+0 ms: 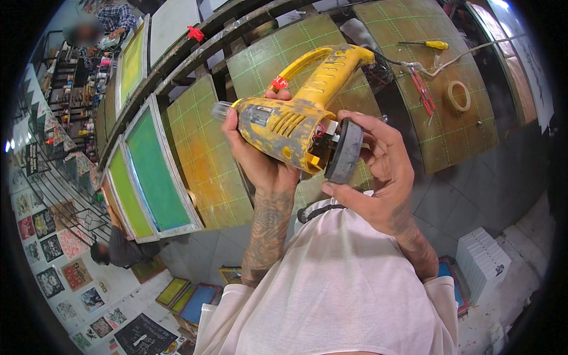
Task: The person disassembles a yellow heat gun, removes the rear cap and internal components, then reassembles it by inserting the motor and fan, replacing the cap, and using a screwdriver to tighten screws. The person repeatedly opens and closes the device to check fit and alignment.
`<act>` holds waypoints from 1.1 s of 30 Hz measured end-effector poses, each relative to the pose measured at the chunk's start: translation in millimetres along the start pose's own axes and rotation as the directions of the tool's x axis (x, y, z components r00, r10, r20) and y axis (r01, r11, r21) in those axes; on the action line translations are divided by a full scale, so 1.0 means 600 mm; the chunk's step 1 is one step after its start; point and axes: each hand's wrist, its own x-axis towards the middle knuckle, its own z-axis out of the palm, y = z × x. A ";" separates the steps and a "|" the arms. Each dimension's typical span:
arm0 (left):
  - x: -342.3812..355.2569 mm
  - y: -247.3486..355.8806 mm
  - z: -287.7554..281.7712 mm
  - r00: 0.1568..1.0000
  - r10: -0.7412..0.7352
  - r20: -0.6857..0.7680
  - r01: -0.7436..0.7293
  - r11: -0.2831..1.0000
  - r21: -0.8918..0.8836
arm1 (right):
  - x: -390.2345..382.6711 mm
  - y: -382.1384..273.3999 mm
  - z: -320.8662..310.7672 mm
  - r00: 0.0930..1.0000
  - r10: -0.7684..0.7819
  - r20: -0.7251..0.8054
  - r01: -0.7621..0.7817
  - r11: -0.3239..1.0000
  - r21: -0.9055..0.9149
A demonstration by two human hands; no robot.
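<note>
Nozzle toward the left, the yellow heat gun is held up over the table, my left grip wrapped round its body. At its rear, wires show in the gap beside a black end cap, whose rim my right grip pinches between thumb and fingers. I take this for work on that cap, off or on I cannot tell; next calls for easing it straight without straining the wires. Further right lie red-handled pliers and a yellow screwdriver.
</note>
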 end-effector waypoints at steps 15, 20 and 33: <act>-0.015 -0.013 0.025 0.995 0.093 -0.042 -0.090 0.994 0.058 | 0.004 -0.008 -0.007 0.996 -0.079 0.039 0.085 0.974 -0.211; -0.016 -0.014 0.034 0.996 0.091 -0.020 -0.089 0.993 0.072 | 0.003 -0.001 -0.006 0.993 -0.115 -0.013 0.114 0.992 -0.054; -0.046 -0.018 0.084 0.986 0.160 -0.055 -0.156 0.986 0.065 | -0.017 0.009 -0.037 0.999 0.039 -0.020 -0.028 0.917 0.399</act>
